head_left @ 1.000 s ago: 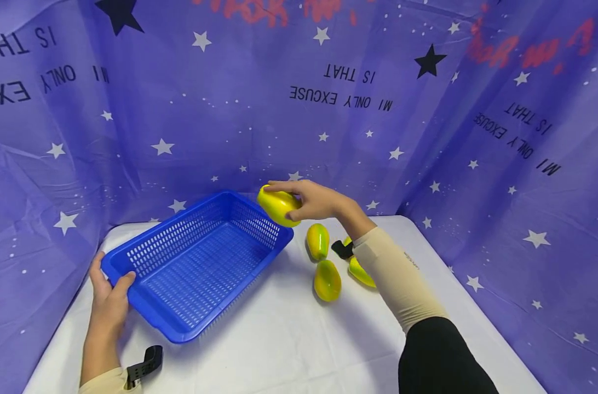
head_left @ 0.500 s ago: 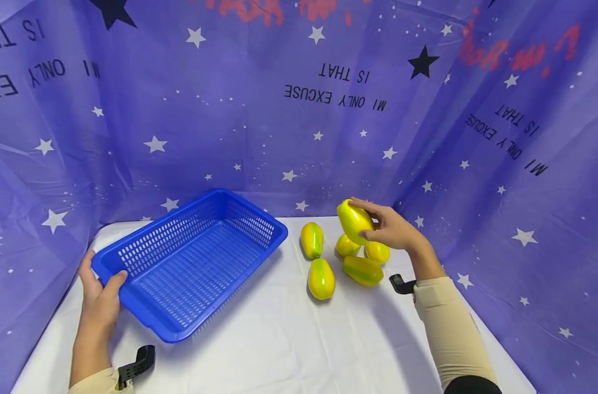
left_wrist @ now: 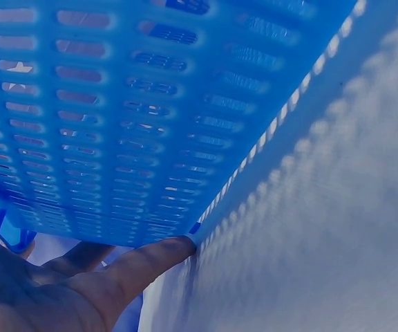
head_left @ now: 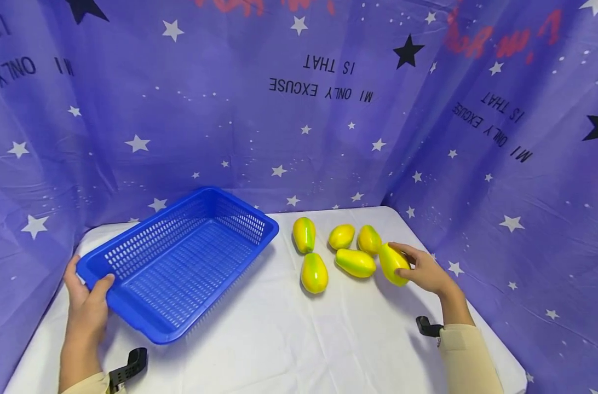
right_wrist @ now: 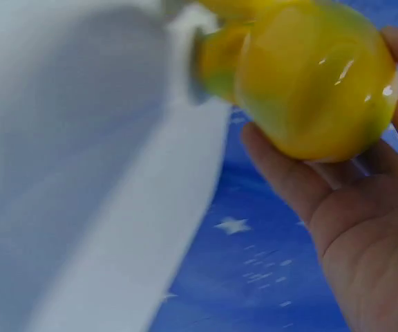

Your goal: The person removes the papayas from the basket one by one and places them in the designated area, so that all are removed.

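At the left, my left hand (head_left: 86, 309) grips the near-left corner of a blue perforated plastic basket (head_left: 153, 332), thumb over the rim. The left wrist view shows the basket's slotted wall (left_wrist: 109, 104) from outside, with a finger against its lower edge. My right hand (head_left: 429, 272) holds a glossy yellow-green papaya (head_left: 392, 264) at the right, between thumb and fingers. In the right wrist view, that papaya (right_wrist: 316, 79) lies in the curve of the palm and fingers. Whether it touches the table is unclear.
Left of the held papaya, three papayas (head_left: 355, 263) lie in a cluster. Two more papayas (head_left: 314, 273) lie end to end, nearer the basket. A white cloth (head_left: 279, 339) covers the table, and purple star-printed curtains (head_left: 230, 120) stand behind and at both sides.
My right hand has carried the papaya from beside the basket's far-right corner, rightward past the other papayas and down. My left hand keeps its hold on the basket; the view has shifted slightly.
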`<state>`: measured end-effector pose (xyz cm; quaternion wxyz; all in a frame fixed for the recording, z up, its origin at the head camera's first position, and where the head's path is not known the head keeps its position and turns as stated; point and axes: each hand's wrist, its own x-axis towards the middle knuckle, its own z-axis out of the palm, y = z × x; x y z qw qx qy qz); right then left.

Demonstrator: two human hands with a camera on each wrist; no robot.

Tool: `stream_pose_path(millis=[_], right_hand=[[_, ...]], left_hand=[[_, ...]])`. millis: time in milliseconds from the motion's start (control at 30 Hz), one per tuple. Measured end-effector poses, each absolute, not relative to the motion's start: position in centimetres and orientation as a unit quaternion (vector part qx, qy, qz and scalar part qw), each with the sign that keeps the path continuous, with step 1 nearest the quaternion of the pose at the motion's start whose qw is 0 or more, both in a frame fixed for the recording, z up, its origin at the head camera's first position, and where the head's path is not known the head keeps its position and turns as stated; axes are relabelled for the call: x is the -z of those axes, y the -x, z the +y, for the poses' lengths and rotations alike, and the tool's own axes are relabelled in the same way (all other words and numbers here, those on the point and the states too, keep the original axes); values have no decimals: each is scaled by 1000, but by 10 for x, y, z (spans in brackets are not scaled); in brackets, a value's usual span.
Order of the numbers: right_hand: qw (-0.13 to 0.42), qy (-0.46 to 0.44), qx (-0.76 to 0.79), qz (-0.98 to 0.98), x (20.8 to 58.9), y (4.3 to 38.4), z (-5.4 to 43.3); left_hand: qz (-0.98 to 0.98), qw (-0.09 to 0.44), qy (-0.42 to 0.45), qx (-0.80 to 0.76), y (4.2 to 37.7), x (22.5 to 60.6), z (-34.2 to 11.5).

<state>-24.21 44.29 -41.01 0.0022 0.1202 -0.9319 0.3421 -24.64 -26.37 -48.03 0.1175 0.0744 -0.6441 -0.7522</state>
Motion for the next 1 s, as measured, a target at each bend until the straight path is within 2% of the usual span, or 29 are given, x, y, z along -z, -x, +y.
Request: stream_pose_path(millis=[233,700,867,933,1000], right_hand=[[-35,-71,-342,-936,450,234,439],[-43,-68,-344,-936,454,231,426],[-6,-55,-314,-948,450,227,418],[36,-51,-279,-958,446,225,412],[97,-51,-236,-966,441,225,400]], left_hand=[[-616,113,-77,776,241,481,-273],[-650,117,-110,743,238,482,-272],[-732,123,-191,642,232,477,-275],[-767,162,-214,582,227,473,-280],[-789,224,-223,527,221,469,-285]])
